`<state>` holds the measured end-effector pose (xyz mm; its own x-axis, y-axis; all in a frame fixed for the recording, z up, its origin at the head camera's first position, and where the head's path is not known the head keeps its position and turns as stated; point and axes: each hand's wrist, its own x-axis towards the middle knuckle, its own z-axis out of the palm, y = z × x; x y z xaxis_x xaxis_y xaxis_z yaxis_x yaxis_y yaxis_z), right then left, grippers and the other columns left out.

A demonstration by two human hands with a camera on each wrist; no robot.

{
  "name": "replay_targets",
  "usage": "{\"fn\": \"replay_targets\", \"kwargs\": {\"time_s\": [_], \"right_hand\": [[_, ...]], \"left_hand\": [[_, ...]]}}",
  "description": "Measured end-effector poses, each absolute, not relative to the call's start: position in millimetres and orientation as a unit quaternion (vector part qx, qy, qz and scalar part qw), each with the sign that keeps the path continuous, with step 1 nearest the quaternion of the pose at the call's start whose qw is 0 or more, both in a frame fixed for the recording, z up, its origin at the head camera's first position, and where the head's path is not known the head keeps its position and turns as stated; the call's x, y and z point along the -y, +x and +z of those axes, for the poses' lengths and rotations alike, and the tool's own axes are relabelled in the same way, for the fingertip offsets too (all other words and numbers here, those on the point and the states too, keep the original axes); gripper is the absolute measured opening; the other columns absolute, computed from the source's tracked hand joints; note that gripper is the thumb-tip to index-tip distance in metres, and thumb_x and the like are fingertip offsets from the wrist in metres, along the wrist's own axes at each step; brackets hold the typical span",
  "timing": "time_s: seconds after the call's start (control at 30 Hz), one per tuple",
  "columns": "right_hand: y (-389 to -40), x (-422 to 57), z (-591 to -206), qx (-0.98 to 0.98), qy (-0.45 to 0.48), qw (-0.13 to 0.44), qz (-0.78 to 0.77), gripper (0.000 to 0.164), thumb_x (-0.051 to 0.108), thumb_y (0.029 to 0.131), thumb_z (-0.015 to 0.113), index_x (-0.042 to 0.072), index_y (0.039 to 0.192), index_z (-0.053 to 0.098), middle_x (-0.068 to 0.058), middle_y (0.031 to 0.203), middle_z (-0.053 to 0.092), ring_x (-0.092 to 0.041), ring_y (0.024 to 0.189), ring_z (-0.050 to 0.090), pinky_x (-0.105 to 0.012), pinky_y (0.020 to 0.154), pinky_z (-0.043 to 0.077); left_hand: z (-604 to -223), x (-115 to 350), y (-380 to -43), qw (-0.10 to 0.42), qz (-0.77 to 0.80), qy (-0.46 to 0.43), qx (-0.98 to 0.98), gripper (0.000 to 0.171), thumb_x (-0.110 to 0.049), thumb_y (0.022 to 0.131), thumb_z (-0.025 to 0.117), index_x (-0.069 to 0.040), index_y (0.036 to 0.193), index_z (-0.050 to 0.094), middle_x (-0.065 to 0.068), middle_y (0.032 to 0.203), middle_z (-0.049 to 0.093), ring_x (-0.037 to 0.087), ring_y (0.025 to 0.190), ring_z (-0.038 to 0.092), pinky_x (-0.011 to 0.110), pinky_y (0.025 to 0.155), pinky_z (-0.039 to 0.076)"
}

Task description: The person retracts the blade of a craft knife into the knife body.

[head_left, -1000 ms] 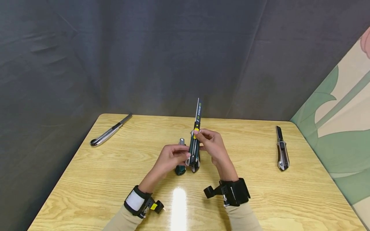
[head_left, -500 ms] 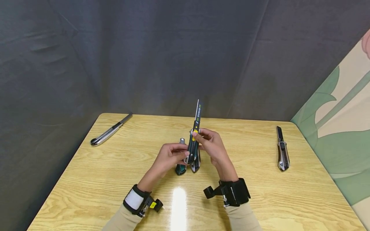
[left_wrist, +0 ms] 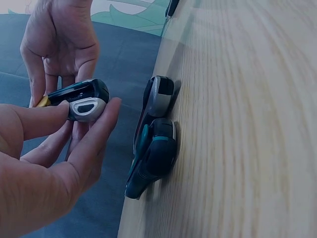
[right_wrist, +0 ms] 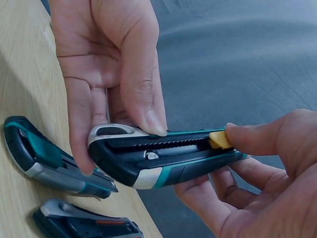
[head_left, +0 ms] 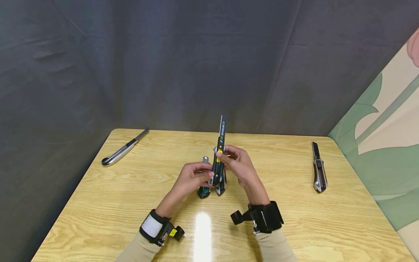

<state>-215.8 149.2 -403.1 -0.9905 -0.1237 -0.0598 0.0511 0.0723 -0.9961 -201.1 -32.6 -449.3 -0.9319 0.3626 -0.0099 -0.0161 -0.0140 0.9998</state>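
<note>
Over the middle of the table, both hands hold a dark green and black snap-off utility knife [head_left: 216,173]. A long blade with printed lettering [head_left: 222,127] stands out of its far end. My left hand [head_left: 193,178] pinches the knife's rear end between thumb and fingers. With its fingers under the body, my right hand [head_left: 242,165] grips the front part, and its thumb touches the yellow slider [right_wrist: 219,140]. Beneath, a green utility knife [head_left: 204,193] and a silver-and-black one [head_left: 221,187] lie side by side on the tabletop, partly hidden by the hands and the held knife.
A slim silver utility knife [head_left: 121,153] lies near the table's far left corner. On the right side is a brown and silver one [head_left: 320,176]. A dark curtain [head_left: 196,65] hangs behind the wooden table [head_left: 278,174]; a patterned cloth [head_left: 389,156] borders its right.
The held knife's blade tip has dropped slightly and shifted left. The yellow slider and my right thumb have moved a little down and left with it. My left hand stays nearly still.
</note>
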Motion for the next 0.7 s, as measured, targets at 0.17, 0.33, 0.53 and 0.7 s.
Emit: {"fn": "replay_targets", "kwargs": {"time_s": [0.17,0.33,0.53,0.7], "right_hand": [[-218.1,-148.2,-404.0,-0.733,-0.009,0.057,-0.677,0.028,0.025,0.087,0.067,0.008,0.109,0.066,-0.013,0.106,0.059,-0.023,0.090,0.060,-0.045,0.085,0.059],[-218.3,-145.9,-404.8,-0.744,-0.016,0.060,-0.665,0.032,0.033,0.088,0.066,0.012,0.112,0.066,-0.014,0.106,0.061,-0.023,0.093,0.060,-0.049,0.084,0.059],[-217.6,-142.9,-407.3,-0.754,-0.026,0.077,-0.652,0.037,0.042,0.091,0.059,0.015,0.115,0.066,-0.014,0.101,0.064,-0.025,0.089,0.062,-0.045,0.073,0.062],[-218.5,-138.7,-410.3,-0.738,-0.021,0.063,-0.672,0.038,0.042,0.092,0.057,0.014,0.117,0.065,-0.014,0.099,0.061,-0.027,0.087,0.061,-0.044,0.072,0.062]], "left_hand": [[-448.4,33.1,-202.2,0.139,0.704,0.120,-0.687,0.026,-0.009,0.088,0.065,0.001,0.111,0.063,0.025,0.107,0.063,0.028,0.088,0.066,0.043,0.072,0.062],[-448.3,35.4,-204.0,0.128,0.698,0.093,-0.699,0.025,-0.012,0.087,0.067,-0.004,0.111,0.066,0.023,0.105,0.065,0.026,0.087,0.066,0.045,0.075,0.062],[-443.1,38.4,-204.4,0.135,0.707,0.086,-0.689,0.030,-0.009,0.087,0.066,0.000,0.115,0.064,0.028,0.109,0.064,0.030,0.091,0.065,0.054,0.081,0.058],[-428.2,39.2,-199.7,0.136,0.708,0.089,-0.687,0.030,-0.004,0.087,0.064,0.005,0.115,0.062,0.031,0.109,0.062,0.034,0.091,0.065,0.059,0.083,0.055]]}}
